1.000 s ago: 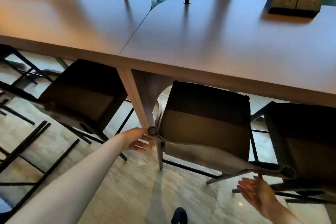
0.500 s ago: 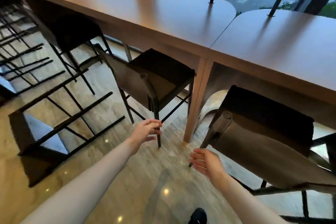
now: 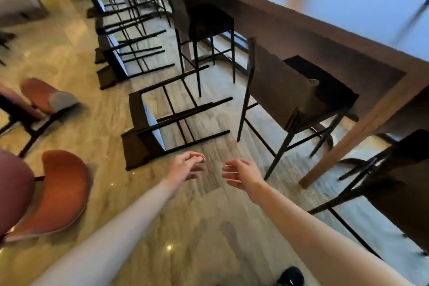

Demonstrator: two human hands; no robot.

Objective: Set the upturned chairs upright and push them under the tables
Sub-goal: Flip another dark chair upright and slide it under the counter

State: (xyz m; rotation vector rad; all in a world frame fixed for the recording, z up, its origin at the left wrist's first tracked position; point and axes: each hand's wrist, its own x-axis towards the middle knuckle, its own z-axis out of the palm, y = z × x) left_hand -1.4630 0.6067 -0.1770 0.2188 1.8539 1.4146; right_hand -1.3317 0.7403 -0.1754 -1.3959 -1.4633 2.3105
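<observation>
Two bar stools now stand upright at the long wooden bench [image 3: 348, 4], where a second ago I was still shoving one in by its backrest. My view has since swung left along the bench, and both my hands have come off that stool. The nearer upright stool [image 3: 299, 97] sits with its seat partly under the bench edge, and the second upright stool [image 3: 204, 25] stands farther along the same edge. I judge that part done, so the next job is the tipped bar stool [image 3: 162, 121], which lies on its side on the floor, out from the bench, with its black legs pointing toward it. More overturned stools [image 3: 125, 37] lie beyond it (a blurred row, hard to count). My left hand [image 3: 185, 166] and right hand [image 3: 241, 173] hover just short of the tipped stool, fingers loosely curled, both empty and touching nothing.
</observation>
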